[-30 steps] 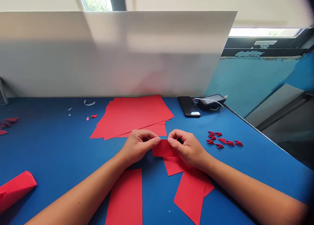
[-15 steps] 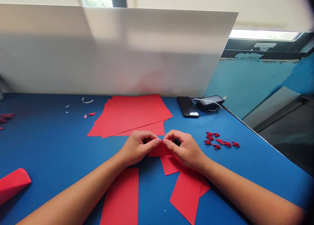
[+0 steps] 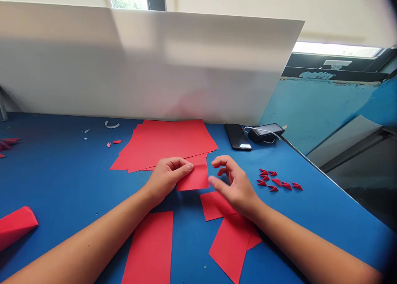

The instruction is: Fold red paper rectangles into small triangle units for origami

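My left hand (image 3: 169,176) pinches a small piece of red paper (image 3: 197,177) between thumb and fingers, holding it above the blue table. To its right, my right hand (image 3: 234,182) is open, its thumb and fingers apart close to the paper's right edge. Loose red paper pieces (image 3: 231,242) lie below the right hand, overlapping one another. A longer red paper strip (image 3: 150,249) rests near the left forearm, which covers part of it. Behind the hands lies a fanned stack of red sheets (image 3: 170,141).
Several small folded red triangles (image 3: 276,181) sit on the blue table (image 3: 71,193) at right. A black phone (image 3: 237,136) and a black device with a white cable (image 3: 266,132) lie at the back. A white board (image 3: 139,77) stands behind. A folded red piece (image 3: 17,228) is at left.
My right hand has let go of the small red paper and moved slightly right, its fingers opening. My left hand keeps hold of the paper and has shifted a little left.
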